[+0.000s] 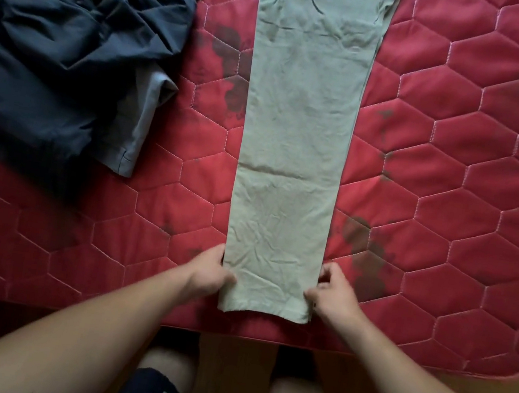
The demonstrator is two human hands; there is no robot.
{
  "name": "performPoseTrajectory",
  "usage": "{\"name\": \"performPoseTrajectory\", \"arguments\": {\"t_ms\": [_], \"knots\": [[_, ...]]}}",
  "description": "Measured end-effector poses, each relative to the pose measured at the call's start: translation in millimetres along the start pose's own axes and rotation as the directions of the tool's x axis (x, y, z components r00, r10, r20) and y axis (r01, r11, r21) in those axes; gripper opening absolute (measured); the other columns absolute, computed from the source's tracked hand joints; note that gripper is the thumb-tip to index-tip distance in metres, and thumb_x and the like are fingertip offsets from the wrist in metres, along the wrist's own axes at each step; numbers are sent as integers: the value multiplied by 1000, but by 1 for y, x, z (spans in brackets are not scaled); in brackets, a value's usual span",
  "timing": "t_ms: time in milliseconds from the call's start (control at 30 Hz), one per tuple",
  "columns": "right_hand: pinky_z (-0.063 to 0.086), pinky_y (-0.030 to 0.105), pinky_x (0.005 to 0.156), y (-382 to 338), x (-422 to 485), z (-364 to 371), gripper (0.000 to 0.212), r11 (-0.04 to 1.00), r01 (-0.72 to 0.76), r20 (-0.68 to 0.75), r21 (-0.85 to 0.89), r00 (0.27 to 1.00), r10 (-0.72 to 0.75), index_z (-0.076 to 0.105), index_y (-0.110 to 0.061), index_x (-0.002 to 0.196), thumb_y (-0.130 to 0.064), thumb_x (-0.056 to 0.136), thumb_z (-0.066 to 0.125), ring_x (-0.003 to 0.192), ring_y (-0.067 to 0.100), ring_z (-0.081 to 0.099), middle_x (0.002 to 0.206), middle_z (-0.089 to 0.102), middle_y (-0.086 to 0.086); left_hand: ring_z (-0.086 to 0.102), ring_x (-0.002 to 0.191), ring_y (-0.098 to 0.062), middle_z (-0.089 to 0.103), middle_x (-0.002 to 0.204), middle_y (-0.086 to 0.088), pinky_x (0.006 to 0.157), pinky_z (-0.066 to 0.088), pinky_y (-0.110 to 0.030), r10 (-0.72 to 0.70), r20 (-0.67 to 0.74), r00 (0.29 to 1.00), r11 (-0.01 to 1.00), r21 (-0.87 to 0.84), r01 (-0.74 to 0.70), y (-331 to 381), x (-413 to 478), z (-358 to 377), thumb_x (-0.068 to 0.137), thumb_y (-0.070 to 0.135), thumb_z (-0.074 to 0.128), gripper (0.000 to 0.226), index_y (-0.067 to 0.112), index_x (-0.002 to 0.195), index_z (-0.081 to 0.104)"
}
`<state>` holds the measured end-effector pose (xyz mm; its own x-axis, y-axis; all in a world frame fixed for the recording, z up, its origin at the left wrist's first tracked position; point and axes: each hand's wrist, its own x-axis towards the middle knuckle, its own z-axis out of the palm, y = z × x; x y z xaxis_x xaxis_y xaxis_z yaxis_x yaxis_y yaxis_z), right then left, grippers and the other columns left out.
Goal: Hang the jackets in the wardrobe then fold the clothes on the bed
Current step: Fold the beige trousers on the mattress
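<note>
Item: pale green trousers [297,134], long axis running straight away from both hands; left hand [210,273] and right hand [334,296] are each pinching a near hem corner.

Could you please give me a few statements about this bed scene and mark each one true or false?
1. The left hand and right hand each hold a side edge of the pale green trousers at their near end. True.
2. The trousers lie crumpled in a heap. False: they lie flat, stretched away from the person.
3. A dark pile of clothes lies left of the trousers. True.
4. That pile overlaps the trousers. False: bare red mattress shows between them.
</note>
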<state>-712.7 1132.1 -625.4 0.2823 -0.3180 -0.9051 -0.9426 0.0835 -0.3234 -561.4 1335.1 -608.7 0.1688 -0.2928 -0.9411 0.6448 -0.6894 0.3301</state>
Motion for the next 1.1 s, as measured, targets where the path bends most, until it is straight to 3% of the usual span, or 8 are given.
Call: {"name": "performPoseTrajectory", "arguments": {"t_ms": [133,233,367,533,700,833,933,1100], "knots": [[39,31,52,-1,-28,-5,45,989,47,-71,-141,996,-58,42,-38,92,3,75,50,49,18,50,57,55,-2,66,89,-25,68,106,-15,71,54,-37,-2,-96,995,985,174,19,-6,-20,-1,86,-8,59,50,14,129,48],[46,34,59,-24,-44,-14,48,935,195,-16,-298,978,-209,45,-42,104,-1,79,48,62,18,60,67,60,-1,57,71,-20,59,88,-10,62,50,-34,80,-119,990,968,245,-49,10,-36,-11,86,-3,63,70,38,132,32],[48,28,63,-57,-62,-26,28,899,255,42,-356,966,-257,72,-26,80,-6,82,52,60,10,62,64,67,-7,53,66,-21,60,86,-13,64,46,-35,148,-104,984,957,267,-115,38,-55,-17,90,-4,58,26,11,111,60],[38,23,47,-97,-77,-51,26,977,206,-2,54,979,-206,76,-10,65,-6,86,62,52,16,50,55,59,3,49,49,-7,52,66,-3,52,48,-23,117,-124,985,991,78,-108,76,-77,-25,93,2,55,12,2,96,67],[47,25,52,-189,-79,-90,54,919,240,-148,313,968,-202,73,-5,78,-50,99,53,56,22,57,63,62,9,57,50,-12,56,65,-2,53,53,-22,111,-220,969,956,-243,-165,167,-85,-44,91,17,55,16,14,80,66],[53,35,72,-288,-67,-127,58,809,340,-149,480,940,-307,66,-24,103,-73,95,35,79,21,66,91,71,7,68,71,-16,68,85,-4,64,57,-27,294,-255,921,862,-346,-371,270,-75,-75,99,44,53,29,18,103,63],[53,35,72,-319,-50,-136,47,833,403,-205,380,914,-349,57,-31,115,-71,97,37,86,19,63,103,65,4,63,76,-16,63,97,-6,62,52,-27,428,-363,828,873,-73,-483,302,-61,-86,101,32,54,31,19,129,51],[42,30,76,-255,-9,-104,30,910,388,-187,-147,892,-411,65,-7,114,-32,98,62,85,17,55,97,62,2,56,79,-21,59,91,-9,66,47,-33,496,-262,828,826,435,-357,238,-26,-65,96,15,59,11,11,106,63]]}}
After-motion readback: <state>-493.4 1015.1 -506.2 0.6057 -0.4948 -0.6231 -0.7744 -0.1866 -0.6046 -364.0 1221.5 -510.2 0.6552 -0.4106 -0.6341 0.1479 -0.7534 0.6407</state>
